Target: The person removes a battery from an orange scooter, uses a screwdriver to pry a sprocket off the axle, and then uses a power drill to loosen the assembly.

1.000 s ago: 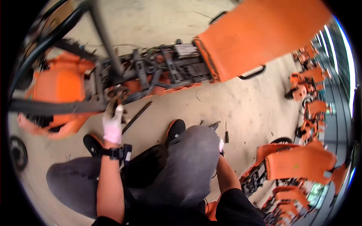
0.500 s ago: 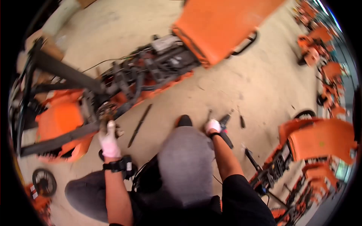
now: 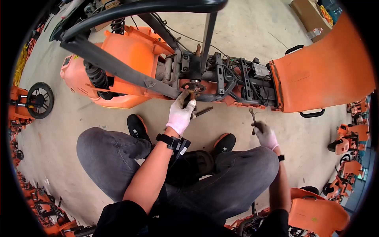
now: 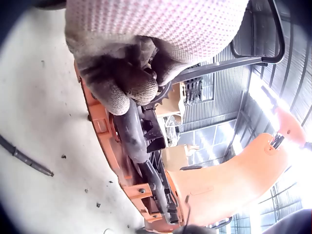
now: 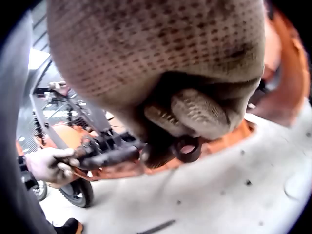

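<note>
In a stained pinkish glove, my left hand [image 3: 181, 113] has its fingers curled at the end of an axle beside a toothed sprocket [image 3: 193, 87] on the vehicle frame. The left wrist view shows the gloved left hand [image 4: 141, 53] close up, its fingertips just above a dark frame tube [image 4: 130, 131]. My right hand [image 3: 266, 136] grips a wrench [image 3: 253, 115] over the floor, right of the sprocket, the wrench's open end pointing away from me. In the right wrist view the curled right hand [image 5: 170, 73] has the wrench's ring end [image 5: 187, 148] sticking out from its fingers.
An orange seat panel [image 3: 323, 69] extends to the right of the frame. Black bars [image 3: 126, 69] slant over the left part. A dark rod [image 3: 204, 111] lies on the floor below the frame. More orange vehicles [image 3: 316, 211] stand at right, and a cardboard box [image 3: 308, 17] behind.
My right hand has come up from the floor tools beside the knee and now holds a wrench near the frame. The left hand stays at the sprocket. The head view has shifted.
</note>
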